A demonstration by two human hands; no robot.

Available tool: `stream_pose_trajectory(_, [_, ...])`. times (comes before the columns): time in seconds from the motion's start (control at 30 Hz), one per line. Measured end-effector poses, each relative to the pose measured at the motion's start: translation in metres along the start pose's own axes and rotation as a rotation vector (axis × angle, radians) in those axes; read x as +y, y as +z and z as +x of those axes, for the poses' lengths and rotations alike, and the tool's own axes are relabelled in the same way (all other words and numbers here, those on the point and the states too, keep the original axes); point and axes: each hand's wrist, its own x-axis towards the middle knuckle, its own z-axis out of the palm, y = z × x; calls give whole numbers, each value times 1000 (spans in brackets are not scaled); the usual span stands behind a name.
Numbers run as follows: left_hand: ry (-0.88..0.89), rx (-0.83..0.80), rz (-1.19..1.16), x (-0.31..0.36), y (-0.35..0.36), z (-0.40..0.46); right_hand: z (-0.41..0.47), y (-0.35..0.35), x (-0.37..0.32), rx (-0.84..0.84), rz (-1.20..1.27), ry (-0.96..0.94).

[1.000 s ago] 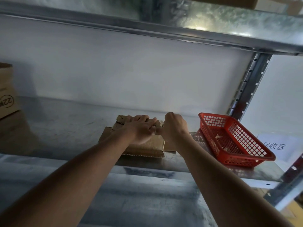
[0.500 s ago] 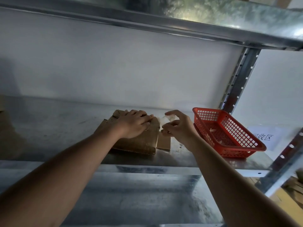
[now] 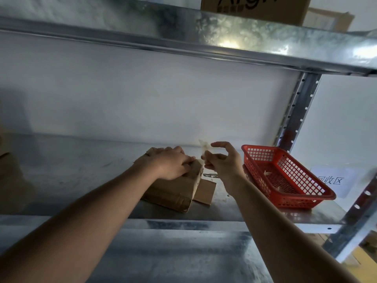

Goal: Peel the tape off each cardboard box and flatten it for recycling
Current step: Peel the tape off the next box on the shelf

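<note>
The cardboard box lies squashed low on the metal shelf, near the front edge, with one flap sticking out to the right. The left hand rests on top of the box, its fingers close together and bent down over the far right edge. The right hand is up in the air just right of the box. Its fingers are spread and curled, and the thumb and one finger pinch a pale strip of tape that stands up from the box.

A red basket sits to the right, near the hand but apart from it, with small tape bits inside. The shelf has wide bare room on the left. A white wall is behind, and another metal shelf hangs above.
</note>
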Motion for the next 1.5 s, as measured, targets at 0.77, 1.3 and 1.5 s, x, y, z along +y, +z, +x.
stream_pose_trajectory(0.77, [-19, 37, -515, -22, 9, 0, 7, -12, 4, -370, -439, -5])
stream_pose_trajectory(1.3, [63, -84, -576, -15, 3, -9, -5, -10, 11, -261, -386, -126])
stream_pose_trajectory(1.5, [76, -33, -465, -15, 10, -8, -11, -21, 2, -195, -657, -241])
